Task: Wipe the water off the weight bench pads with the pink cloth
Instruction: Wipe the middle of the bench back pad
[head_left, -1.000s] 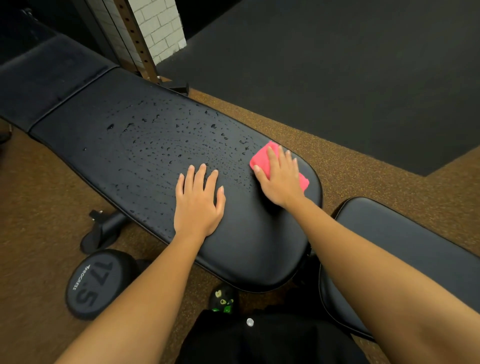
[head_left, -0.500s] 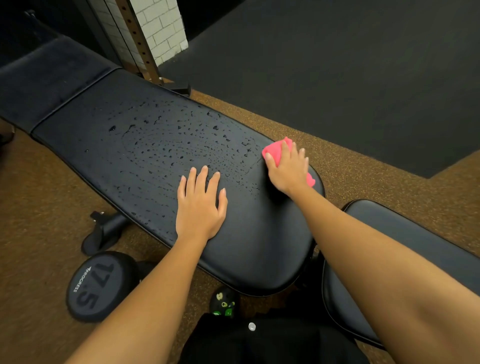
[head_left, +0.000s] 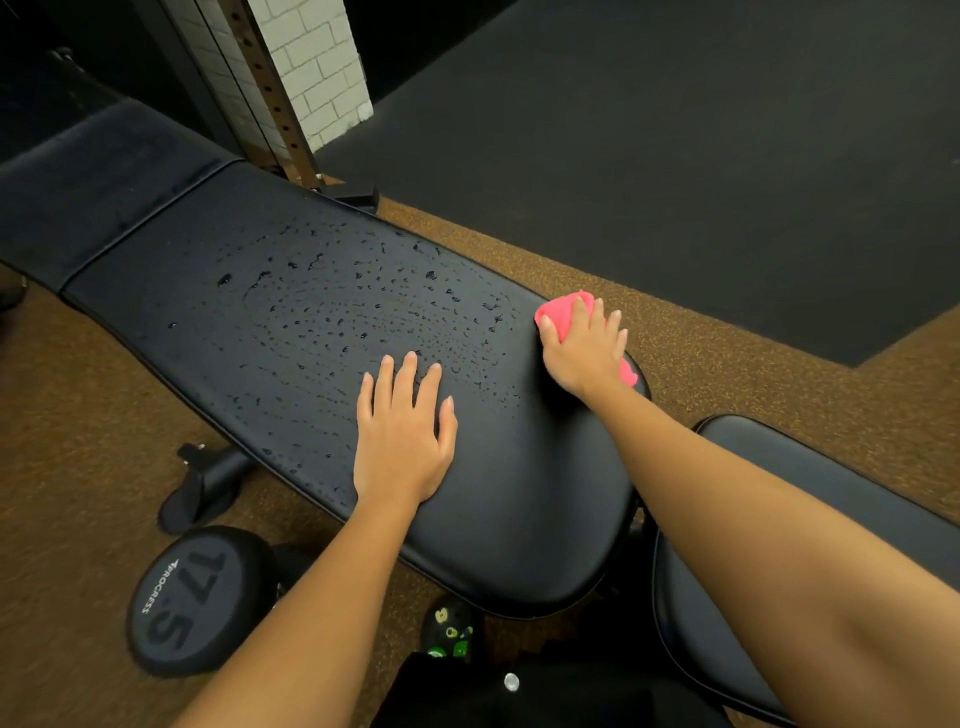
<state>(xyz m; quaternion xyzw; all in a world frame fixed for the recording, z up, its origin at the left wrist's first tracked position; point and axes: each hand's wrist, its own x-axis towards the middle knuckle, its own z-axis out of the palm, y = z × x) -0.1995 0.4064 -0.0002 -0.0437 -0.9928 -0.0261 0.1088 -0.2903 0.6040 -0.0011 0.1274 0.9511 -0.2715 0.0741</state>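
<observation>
Pink cloth (head_left: 560, 310) lies under right hand (head_left: 584, 356), fingers extended, pressing it onto bench pad (head_left: 519, 530). Left hand (head_left: 402, 441) flat, empty, fingers spread; water drops (head_left: 363, 312) beyond fingertips.

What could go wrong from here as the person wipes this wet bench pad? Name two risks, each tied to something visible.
The pink cloth sits at the far edge of the long pad under the right hand; an outward stroke could push it off. The left hand rests flat beside the droplets; leaning on the wet surface, it might slip.
</observation>
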